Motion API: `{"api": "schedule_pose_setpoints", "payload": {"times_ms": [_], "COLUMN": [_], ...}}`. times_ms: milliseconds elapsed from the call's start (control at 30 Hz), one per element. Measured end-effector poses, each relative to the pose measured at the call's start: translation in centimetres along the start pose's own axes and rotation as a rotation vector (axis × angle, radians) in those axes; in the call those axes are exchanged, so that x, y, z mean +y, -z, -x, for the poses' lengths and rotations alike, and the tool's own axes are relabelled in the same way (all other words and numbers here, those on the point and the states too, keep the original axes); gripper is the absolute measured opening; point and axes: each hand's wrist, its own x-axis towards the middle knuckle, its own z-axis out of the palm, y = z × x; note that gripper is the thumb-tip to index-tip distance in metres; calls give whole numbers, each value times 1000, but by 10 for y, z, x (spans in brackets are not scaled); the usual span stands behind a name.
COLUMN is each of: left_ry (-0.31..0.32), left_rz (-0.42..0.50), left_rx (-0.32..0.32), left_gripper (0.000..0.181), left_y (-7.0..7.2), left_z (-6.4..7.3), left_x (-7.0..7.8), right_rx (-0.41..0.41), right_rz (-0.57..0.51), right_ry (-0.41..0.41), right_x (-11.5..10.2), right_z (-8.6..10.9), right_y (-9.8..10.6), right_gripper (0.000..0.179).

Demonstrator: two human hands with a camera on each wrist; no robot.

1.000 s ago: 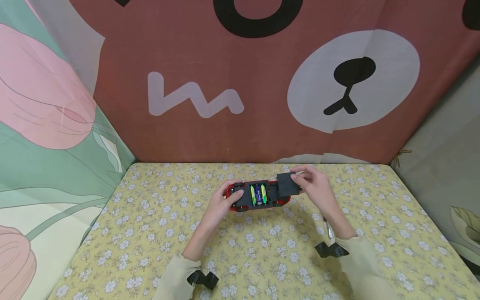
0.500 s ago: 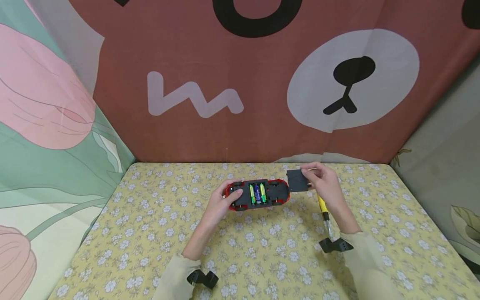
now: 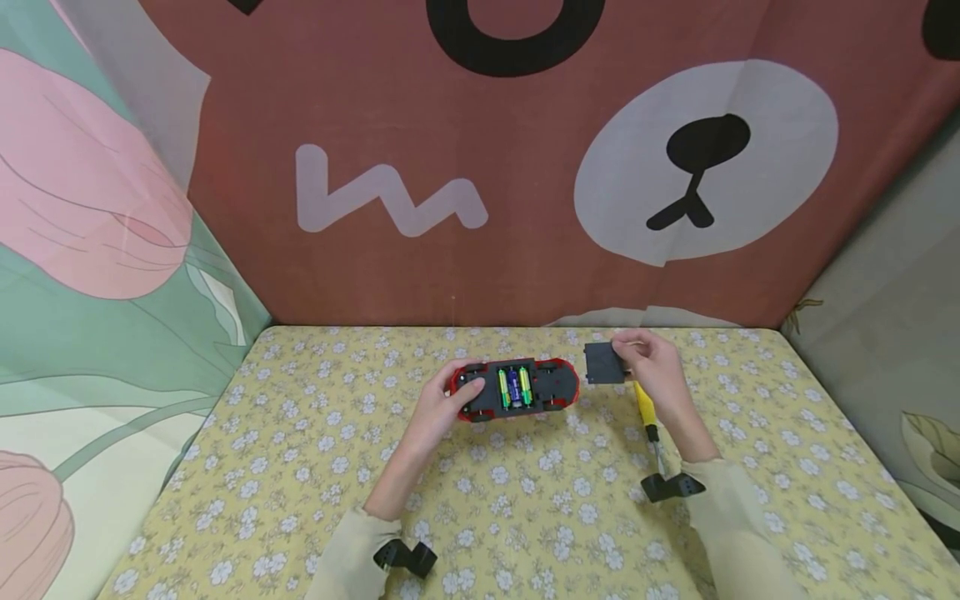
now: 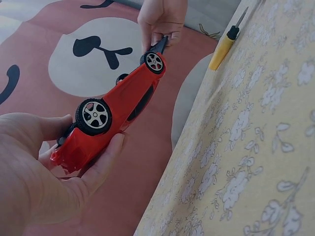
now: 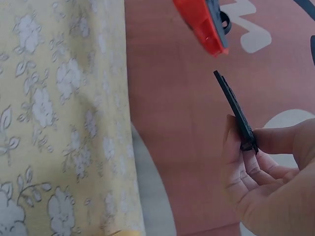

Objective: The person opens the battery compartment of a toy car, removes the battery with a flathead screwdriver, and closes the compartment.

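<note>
A red toy car (image 4: 120,101) is held upside down above the table, its black underside facing up in the head view. My left hand (image 3: 444,393) grips it by one end, thumb on the underside. Batteries (image 3: 515,387), green-yellow and blue, lie in the uncovered compartment amid the underside. Pinched between thumb and fingers of my right hand (image 3: 651,367) is a thin black battery cover (image 3: 604,363). The right wrist view shows this cover (image 5: 234,108) edge-on, apart from the car's free end (image 5: 209,34).
A screwdriver (image 3: 646,410) with a yellow handle lies on the table below the right hand, partly hidden by the wrist in the head view. A flowered cloth (image 3: 300,500) covers the table. A printed curtain (image 3: 375,275) hangs behind it.
My right hand has moved right with the battery cover, from over the car's end to beside it. More of the underside and the screwdriver now show. The left hand stays nearly still.
</note>
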Motion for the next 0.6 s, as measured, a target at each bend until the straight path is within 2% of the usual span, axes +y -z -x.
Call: {"api": "schedule_pose_setpoints", "payload": {"times_ms": [200,600], "left_ry": [-4,1], "left_rz": [-5,3], "left_rx": [7,14], "left_gripper": [39,41], "left_y": [0,1], "left_z": [0,-1], "left_x": [0,0], "right_rx": [-25,-158], "right_rz": [16,84], "right_ry": [-30,-61], "right_x": [10,28], "right_z": [-5,-12], "right_y": [-1,-3], "right_gripper": [31,25]}}
